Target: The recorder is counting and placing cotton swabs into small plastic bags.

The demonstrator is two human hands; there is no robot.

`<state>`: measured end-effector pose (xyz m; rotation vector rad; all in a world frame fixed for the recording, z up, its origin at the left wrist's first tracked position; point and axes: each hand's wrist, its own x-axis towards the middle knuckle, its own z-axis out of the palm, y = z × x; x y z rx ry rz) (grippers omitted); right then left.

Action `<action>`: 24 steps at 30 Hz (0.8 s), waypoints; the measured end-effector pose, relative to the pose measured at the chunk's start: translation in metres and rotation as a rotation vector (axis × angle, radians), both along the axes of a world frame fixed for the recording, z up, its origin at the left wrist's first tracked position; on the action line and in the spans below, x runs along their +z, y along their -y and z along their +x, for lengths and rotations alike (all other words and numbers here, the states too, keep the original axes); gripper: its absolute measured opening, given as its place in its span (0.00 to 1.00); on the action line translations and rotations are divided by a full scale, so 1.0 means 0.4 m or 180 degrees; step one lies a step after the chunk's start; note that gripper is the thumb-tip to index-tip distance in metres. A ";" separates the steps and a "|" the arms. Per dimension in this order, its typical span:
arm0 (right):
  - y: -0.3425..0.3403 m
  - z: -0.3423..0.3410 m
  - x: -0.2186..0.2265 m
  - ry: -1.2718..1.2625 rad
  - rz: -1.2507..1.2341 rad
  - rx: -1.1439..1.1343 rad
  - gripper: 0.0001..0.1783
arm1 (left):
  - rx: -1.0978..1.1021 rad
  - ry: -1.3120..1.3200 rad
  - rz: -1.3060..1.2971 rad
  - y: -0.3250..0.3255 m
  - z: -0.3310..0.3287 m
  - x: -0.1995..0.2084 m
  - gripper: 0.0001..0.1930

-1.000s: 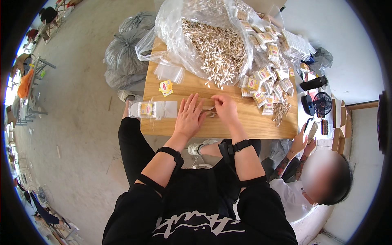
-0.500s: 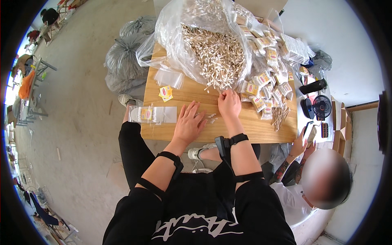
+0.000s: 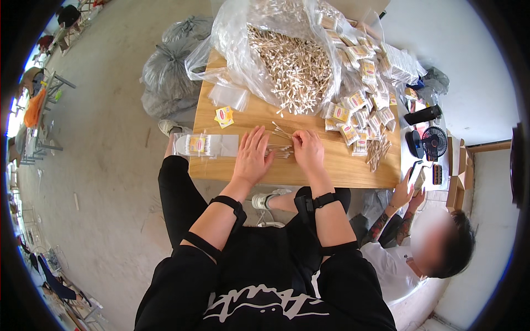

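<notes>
My left hand (image 3: 254,153) lies flat on the wooden table, fingers stretched out, its thumb side against a small row of cotton swabs (image 3: 280,150). Close to its right, my right hand (image 3: 308,150) pinches a few loose swabs (image 3: 280,130), whose white tips point up and left. Left of my left hand lies a clear plastic sleeve (image 3: 223,144) with a packed bundle of swabs and a yellow card (image 3: 197,144) in it. Ahead of both hands, a big clear bag (image 3: 232,60) spills a heap of loose cotton swabs (image 3: 295,71).
Many filled swab packs (image 3: 359,107) are piled at the right, beside a loose bunch of swabs (image 3: 377,154). Yellow cards (image 3: 224,116) and empty clear sleeves (image 3: 229,97) lie at the left. A co-worker (image 3: 397,259) sits at the right near a black fan (image 3: 434,142).
My right hand has come back from the edge of the swab heap to the small row, bringing a few swabs. My left hand has stayed nearly in place.
</notes>
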<state>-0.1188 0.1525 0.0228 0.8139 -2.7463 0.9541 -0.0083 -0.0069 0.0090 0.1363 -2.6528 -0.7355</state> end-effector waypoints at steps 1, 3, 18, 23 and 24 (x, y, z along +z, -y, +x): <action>0.005 -0.004 -0.004 0.0026 -0.0043 0.0022 0.03 | 0.0027 0.0004 -0.0002 0.000 0.001 -0.003 0.27; 0.011 -0.017 -0.012 0.0253 -0.0250 -0.0174 0.04 | 0.0022 0.0007 -0.0010 0.000 -0.001 -0.002 0.27; 0.049 -0.031 0.009 0.0159 0.0027 0.0130 0.04 | 0.0037 -0.0023 0.0152 -0.003 -0.005 0.012 0.26; 0.055 -0.042 0.007 0.0398 -0.0089 0.0165 0.03 | 0.0032 -0.0032 0.0159 0.002 -0.001 0.009 0.25; 0.054 -0.047 0.005 0.0576 -0.0123 0.0043 0.02 | 0.0041 -0.0045 0.0163 0.001 -0.001 0.009 0.25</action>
